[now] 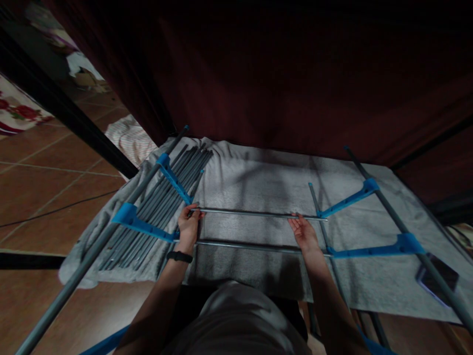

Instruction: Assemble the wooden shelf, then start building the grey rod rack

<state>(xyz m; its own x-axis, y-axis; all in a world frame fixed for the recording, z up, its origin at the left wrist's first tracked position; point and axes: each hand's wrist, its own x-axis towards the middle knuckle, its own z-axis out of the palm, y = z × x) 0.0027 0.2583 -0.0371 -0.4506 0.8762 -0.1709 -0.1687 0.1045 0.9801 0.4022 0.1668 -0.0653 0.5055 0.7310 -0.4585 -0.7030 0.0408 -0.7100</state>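
A thin grey metal tube [244,213] runs crosswise in front of me, held between both hands. My left hand [188,228] pinches its left end beside the tip of a blue plastic bracket [175,181]. Near the other end, the fingers of my right hand [305,232] are closed on the tube from below. That end reaches the tip of another blue bracket [347,199]; whether it is seated there I cannot tell. Closer to me, a second crosswise tube [247,245] spans between the lower left bracket [144,228] and the lower right bracket [373,251].
Long grey poles stand left [88,261] and right [391,212], carrying the brackets. Several loose tubes [158,212] lie on the grey cloth [258,172] at left. A phone [438,278] rests at right. Behind hangs a dark red curtain [277,88].
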